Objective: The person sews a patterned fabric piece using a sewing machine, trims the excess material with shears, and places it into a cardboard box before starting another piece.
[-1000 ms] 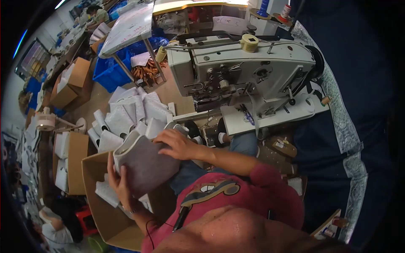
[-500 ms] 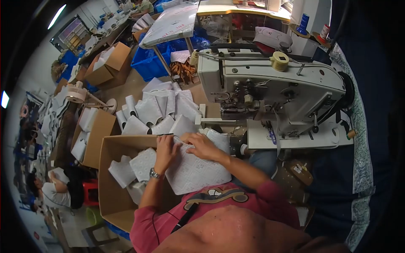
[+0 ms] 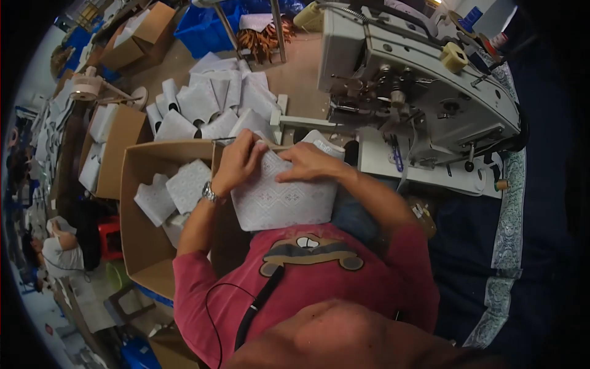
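A white patterned fabric piece [image 3: 286,200] lies over my lap, in front of my shirt. My left hand [image 3: 238,161], with a watch on its wrist, grips the upper left edge of that piece with its fingers bent. On the upper right part of the same piece, my right hand [image 3: 306,162] holds it with thumb and fingers at the edge. Left of my lap stands an open cardboard box [image 3: 140,246] with several white patterned pieces [image 3: 189,186] in it.
A sewing machine [image 3: 424,80] stands at the upper right, beside thread spools. More white pieces [image 3: 212,98] are heaped beyond the box. A blue crate [image 3: 206,27] and a second cardboard box [image 3: 117,150] are farther off. A person [image 3: 61,251] sits at the far left.
The view has tilted downward, so the machine and box appear higher. My right hand's thumb and fingers are farther apart on the fabric, and both hands remain at its upper edge.
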{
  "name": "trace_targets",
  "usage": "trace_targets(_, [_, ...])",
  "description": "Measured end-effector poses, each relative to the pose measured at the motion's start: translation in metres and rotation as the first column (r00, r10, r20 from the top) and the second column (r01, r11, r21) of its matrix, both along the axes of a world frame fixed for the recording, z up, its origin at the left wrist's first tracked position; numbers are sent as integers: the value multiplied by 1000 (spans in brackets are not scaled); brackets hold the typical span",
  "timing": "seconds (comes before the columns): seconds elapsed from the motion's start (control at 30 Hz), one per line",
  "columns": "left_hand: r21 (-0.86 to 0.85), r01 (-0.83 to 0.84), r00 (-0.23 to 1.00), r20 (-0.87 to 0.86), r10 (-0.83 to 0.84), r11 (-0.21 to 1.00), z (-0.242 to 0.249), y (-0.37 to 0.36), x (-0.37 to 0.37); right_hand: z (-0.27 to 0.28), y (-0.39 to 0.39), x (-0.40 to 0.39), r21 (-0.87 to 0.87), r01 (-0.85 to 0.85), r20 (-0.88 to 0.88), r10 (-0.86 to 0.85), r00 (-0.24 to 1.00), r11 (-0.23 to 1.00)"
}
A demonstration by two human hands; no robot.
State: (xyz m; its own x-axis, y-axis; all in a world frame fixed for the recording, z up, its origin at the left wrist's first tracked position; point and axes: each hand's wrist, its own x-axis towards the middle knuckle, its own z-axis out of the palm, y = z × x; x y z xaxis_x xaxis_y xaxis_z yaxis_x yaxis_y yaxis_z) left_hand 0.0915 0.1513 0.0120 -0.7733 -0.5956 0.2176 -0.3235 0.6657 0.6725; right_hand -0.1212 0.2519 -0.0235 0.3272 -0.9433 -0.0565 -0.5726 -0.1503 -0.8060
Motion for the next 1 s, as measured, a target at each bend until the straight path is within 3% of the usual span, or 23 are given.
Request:
trace_targets(0.03, [8,39,998,-52,-39,999,2,-5,-4,2,4,-3,-20,34,-10,-34,999,999])
trace_targets(0.1, [244,142,982,-159,-105,959,-11,-29,-22,34,11,-13,33,115,60,-117,991,993])
trace_targets(0.17, [196,189,939,-324,-118,962,-16,-44,-58,24,16,-25,145,133,133,-152,979,980])
trace_targets(0.3, [534,343,939,-206,-274,773,-3,-57,-124,22,34,-38,256,218,135,-258,957,942])
trace_targets(0.37, [558,432,902,-285,-325,708,-26,-58,-158,31,43,-40,403,335,144,-421,896,852])
trace_targets(0.43, [622,445,884,-193,-425,644,-36,-65,-172,30,52,-47,390,380,152,-466,872,839])
trace_targets(0.47, [623,455,878,-193,-439,637,-39,-67,-172,29,55,-51,380,420,169,-508,845,824])
trace_targets(0.53, [375,390,920,-131,-369,841,-49,-72,-164,34,58,-53,361,467,175,-550,816,807])
trace_targets(0.57, [449,280,949,7,-316,849,-24,-70,-153,35,62,-54,348,497,181,-578,796,794])
trace_targets(0.6, [529,223,969,-31,-244,819,-14,-72,-150,35,62,-54,367,508,186,-596,781,779])
trace_targets(0.67, [697,188,982,-154,-112,692,-17,-80,-149,36,55,-55,308,540,200,-608,768,784])
trace_targets(0.7, [705,183,983,-149,-110,685,-10,-78,-150,35,53,-54,319,537,199,-609,767,781])
trace_targets(0.77, [897,359,919,-388,74,257,8,-80,-152,33,47,-51,304,575,314,-650,692,760])
trace_targets(0.83, [903,402,894,-423,148,151,10,-76,-158,32,45,-46,332,573,388,-662,641,749])
trace_targets(0.9, [825,416,807,-529,263,383,15,-65,-165,28,44,-40,358,577,466,-676,571,734])
trace_targets(0.93, [827,411,815,-522,253,383,14,-65,-162,24,42,-39,347,587,463,-678,570,731])
trace_targets(0.97, [537,255,925,-377,-42,804,13,-68,-156,23,41,-37,334,600,460,-681,569,727])
trace_targets(1.0, [32,204,977,-77,-201,979,13,-70,-153,22,40,-33,335,606,465,-685,560,722])
